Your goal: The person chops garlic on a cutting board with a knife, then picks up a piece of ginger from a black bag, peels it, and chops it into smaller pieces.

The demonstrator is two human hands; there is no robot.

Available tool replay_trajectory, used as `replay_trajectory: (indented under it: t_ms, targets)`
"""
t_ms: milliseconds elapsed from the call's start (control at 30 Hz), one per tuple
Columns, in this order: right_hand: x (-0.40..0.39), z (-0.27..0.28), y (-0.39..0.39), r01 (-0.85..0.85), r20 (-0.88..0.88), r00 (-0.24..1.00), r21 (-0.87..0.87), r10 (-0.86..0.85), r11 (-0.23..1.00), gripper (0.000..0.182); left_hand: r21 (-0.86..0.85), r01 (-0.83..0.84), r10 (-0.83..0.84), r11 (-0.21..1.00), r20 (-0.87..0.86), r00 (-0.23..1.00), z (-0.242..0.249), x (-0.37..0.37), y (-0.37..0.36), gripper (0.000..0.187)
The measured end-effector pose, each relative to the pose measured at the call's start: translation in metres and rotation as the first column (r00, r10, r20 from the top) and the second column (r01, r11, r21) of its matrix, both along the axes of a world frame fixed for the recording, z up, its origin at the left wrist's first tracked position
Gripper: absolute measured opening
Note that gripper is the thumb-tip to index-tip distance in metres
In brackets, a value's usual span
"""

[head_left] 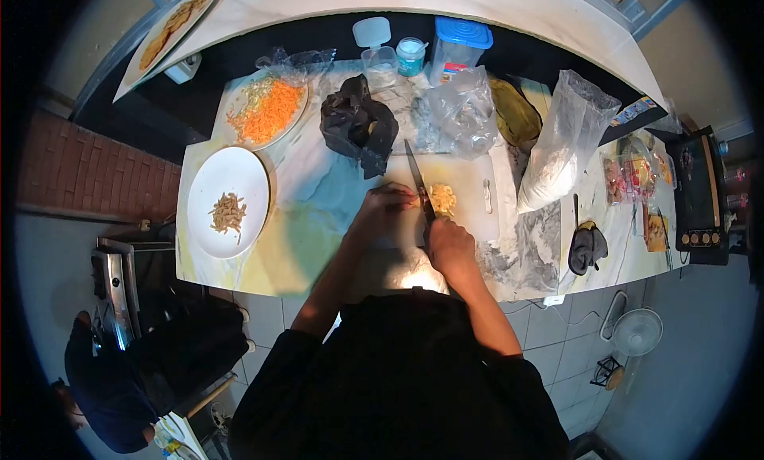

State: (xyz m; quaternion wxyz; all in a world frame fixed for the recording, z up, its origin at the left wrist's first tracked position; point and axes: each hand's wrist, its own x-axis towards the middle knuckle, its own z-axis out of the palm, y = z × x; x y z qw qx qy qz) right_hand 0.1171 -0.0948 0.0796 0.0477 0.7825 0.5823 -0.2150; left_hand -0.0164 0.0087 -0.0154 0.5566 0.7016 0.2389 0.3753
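In the head view, my right hand [450, 242] is wrapped round the handle of a kitchen knife [417, 172], its blade pointing away from me over a white cutting board [476, 173]. My left hand [388, 204] is on the board just left of the blade, fingers curled together. What those fingers press on is mostly hidden. Right of the blade lies a small heap of chopped pale yellow pieces [442, 199]. A small white-handled tool [488, 196] rests near the board's right edge. Beyond the board sits a crumpled black plastic bag [358, 122].
Left are a plate of shredded orange and pale vegetables [269, 114] and a white plate [203, 209] with brownish strips. Right stand a clear bag of white powder [553, 169], a dark cloth [587, 247] and an oven [700, 189]. Another person [119, 380] is at lower left.
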Motion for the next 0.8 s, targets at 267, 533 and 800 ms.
replay_trajectory:
  t_ms: [267,533,800]
  targets:
    - [-0.012,0.003,-0.005,0.005,0.036,0.999,0.032,-0.006,0.999,0.016,0.368,-0.059,0.103,0.928,-0.102,0.989,-0.001,0.003,0.005,0.019]
    - [-0.015,-0.021,-0.009,0.012,0.064,0.998,0.139,-0.021,0.990,0.016,0.410,-0.034,0.103,0.912,-0.149,0.983,-0.001,0.001,0.008,0.019]
    - [-0.017,-0.064,-0.016,0.007,0.135,0.990,0.293,-0.049,0.956,0.010,0.226,-0.082,0.104,0.971,-0.089,0.991,0.007,0.003,0.002,0.021]
